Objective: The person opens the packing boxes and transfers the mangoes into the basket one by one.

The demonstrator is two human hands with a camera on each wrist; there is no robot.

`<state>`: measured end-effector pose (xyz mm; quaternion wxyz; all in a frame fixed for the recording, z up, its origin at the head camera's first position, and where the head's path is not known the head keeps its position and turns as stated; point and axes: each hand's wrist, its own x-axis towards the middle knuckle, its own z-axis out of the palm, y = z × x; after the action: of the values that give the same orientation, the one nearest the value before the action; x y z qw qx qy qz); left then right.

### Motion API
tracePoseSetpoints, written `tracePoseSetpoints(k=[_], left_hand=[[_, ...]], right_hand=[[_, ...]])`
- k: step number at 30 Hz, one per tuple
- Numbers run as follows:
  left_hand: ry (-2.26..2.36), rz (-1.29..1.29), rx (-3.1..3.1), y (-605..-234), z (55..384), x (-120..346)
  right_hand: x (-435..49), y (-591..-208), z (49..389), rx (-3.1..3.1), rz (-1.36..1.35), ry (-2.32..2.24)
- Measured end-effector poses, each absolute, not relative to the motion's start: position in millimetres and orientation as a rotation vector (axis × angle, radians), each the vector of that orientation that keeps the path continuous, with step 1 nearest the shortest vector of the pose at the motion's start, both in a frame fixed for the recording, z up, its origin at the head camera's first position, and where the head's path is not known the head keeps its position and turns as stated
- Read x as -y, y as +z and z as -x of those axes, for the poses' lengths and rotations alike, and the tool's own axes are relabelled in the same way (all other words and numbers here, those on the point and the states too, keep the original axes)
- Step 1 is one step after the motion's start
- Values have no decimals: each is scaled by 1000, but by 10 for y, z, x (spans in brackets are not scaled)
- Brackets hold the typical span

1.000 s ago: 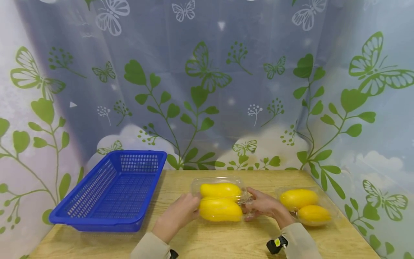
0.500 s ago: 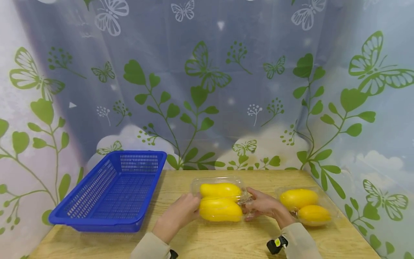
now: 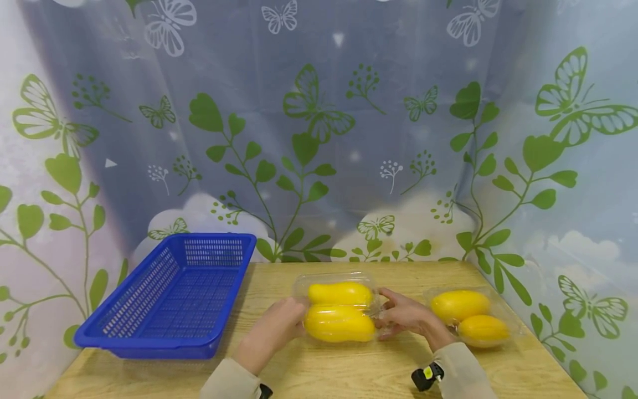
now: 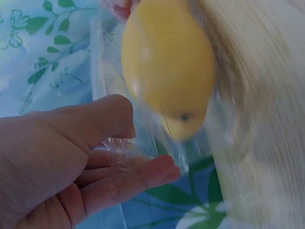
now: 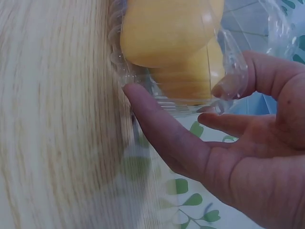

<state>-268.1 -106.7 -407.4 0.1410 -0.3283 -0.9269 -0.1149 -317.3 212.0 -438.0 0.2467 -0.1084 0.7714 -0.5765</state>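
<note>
A clear plastic clamshell box sits in the middle of the wooden table with two oblong yellow fruits inside, a rear one and a front one. My left hand pinches the box's left edge; the left wrist view shows thumb and fingers on either side of its plastic rim. At the opposite end, my right hand grips the box. The right wrist view has one finger along the lower edge and others at the lid's rim.
To the right stands a second clear box with two more yellow fruits. A blue slotted plastic basket occupies the left of the table. Behind hangs a butterfly-patterned curtain.
The clear plastic over the front fruit has shifted slightly and shows a new glare. My left hand has edged a little left; the right hand stays at its end of the box.
</note>
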Motion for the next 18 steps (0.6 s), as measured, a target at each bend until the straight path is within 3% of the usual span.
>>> tracePoseSetpoints(k=[18], left_hand=[[-421, 735, 2668, -4037, 2634, 1051]], right_hand=[[-2125, -4342, 3161, -2118, 299, -1566]])
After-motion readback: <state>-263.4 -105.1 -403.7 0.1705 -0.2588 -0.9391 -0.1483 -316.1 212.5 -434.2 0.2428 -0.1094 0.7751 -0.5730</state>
